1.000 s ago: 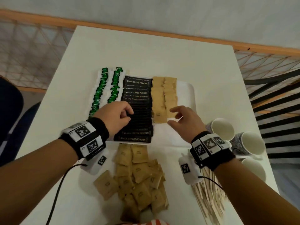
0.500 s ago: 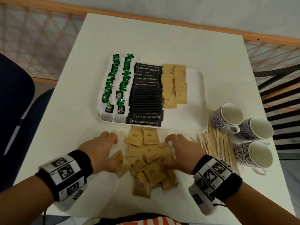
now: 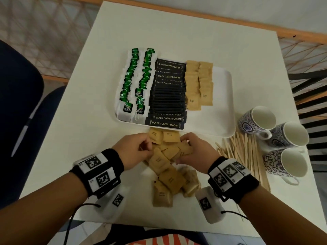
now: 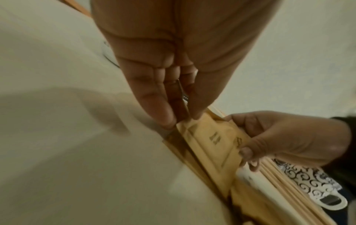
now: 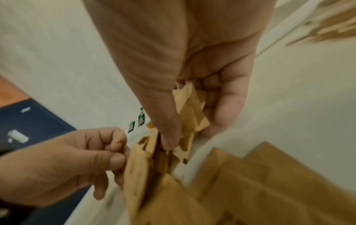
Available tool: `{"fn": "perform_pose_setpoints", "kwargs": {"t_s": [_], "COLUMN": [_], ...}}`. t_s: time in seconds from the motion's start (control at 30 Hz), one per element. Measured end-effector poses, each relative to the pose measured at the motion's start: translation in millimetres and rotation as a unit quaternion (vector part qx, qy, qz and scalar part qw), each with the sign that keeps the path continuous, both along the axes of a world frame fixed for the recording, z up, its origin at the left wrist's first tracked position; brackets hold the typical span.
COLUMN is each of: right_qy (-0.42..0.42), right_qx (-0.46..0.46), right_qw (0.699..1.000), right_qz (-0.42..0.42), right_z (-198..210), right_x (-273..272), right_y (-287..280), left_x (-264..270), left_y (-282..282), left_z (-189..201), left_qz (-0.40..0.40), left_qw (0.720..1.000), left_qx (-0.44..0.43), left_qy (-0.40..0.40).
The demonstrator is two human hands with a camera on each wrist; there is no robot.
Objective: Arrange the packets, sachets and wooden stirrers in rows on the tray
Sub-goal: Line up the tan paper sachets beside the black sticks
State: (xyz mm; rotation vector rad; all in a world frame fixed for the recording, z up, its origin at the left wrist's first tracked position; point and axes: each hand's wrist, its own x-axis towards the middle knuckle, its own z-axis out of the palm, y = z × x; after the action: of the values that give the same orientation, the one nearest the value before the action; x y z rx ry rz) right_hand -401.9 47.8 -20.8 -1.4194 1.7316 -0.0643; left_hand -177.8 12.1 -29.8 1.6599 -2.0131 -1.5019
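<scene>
A white tray (image 3: 223,103) holds two rows of green tea bags (image 3: 134,82), a row of black coffee powder sachets (image 3: 168,96) and two short rows of brown sugar packets (image 3: 199,84). In front of it lies a loose pile of brown sugar packets (image 3: 169,175). My left hand (image 3: 139,149) pinches brown packets (image 4: 210,143) at the pile's left. My right hand (image 3: 191,147) grips several brown packets (image 5: 190,109) between thumb and fingers. Wooden stirrers (image 3: 247,156) lie loose on the table at the right.
Three patterned mugs (image 3: 283,138) stand right of the stirrers near the table's right edge. A dark blue chair (image 3: 19,96) is at the left. The tray's right part (image 3: 222,89) is bare. A railing runs behind the white table (image 3: 177,27).
Both hands left the tray, came back to the loose brown packets and closed in on them, now gripping packets from the pile's top.
</scene>
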Motion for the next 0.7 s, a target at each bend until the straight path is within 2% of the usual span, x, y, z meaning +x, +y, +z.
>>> {"fn": "perform_pose_setpoints", "kwargs": {"t_s": [0.17, 0.27, 0.37, 0.7], "right_qy": [-0.073, -0.086, -0.086, -0.136], "right_qx": [0.012, 0.014, 0.01, 0.025], "right_qw": [0.996, 0.994, 0.993, 0.984], "right_qz": [-0.052, -0.071, -0.085, -0.116], "right_z": [2, 4, 5, 12], "right_x": [-6, -12, -16, -41], "right_y": [3, 3, 4, 6], "left_x": [-9, -17, -24, -44], "left_y": [3, 5, 9, 12], "left_z": [2, 7, 6, 7], "left_qz": [0.009, -0.081, -0.204, -0.267], "left_qw": [1.0, 0.996, 0.972, 0.943], "left_qx": [0.001, 0.003, -0.05, -0.109], "left_qy": [0.025, -0.027, -0.103, -0.164]}}
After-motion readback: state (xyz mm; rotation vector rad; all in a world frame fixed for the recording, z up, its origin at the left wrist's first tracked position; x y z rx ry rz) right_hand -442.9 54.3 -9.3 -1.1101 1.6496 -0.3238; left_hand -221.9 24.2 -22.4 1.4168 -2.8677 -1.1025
